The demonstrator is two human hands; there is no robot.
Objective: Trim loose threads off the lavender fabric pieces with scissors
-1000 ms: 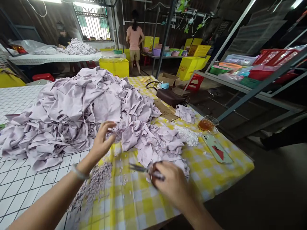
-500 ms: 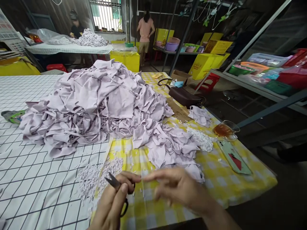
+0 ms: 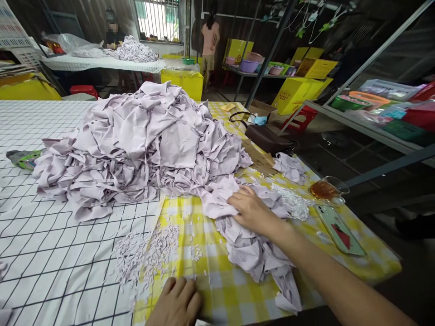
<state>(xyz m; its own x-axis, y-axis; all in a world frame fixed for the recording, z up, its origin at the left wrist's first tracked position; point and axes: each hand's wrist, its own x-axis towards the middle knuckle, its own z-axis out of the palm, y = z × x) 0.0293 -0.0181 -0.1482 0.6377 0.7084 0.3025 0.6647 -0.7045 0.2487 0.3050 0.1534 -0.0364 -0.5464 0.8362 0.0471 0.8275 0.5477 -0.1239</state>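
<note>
My right hand (image 3: 249, 206) reaches forward into the near end of a heap of pale lilac cloth pieces (image 3: 217, 197), its fingers closed on one of them. More crumpled pieces trail under that wrist toward the table's front edge. My left hand (image 3: 176, 301) rests low on the yellow checked cloth, back up and fingers curled under. What it holds, if anything, is hidden; a bit of white shows beside it at the lower frame edge. Small lilac snippets (image 3: 149, 251) lie scattered just beyond it. The scissors are out of sight.
The large cloth pile (image 3: 136, 145) fills the table's middle. To the right are white snippets (image 3: 294, 203), a glass cup of brown drink (image 3: 322, 190), a phone (image 3: 340, 231) and a dark bag (image 3: 270, 139). A shelf (image 3: 374, 120) stands beyond. Two people are in the background.
My right hand has moved from beside my left hand forward onto the cloth heap and grips a piece. My left hand has dropped lower, and its scissors no longer show. The nearer cloth pieces have shifted frontward.
</note>
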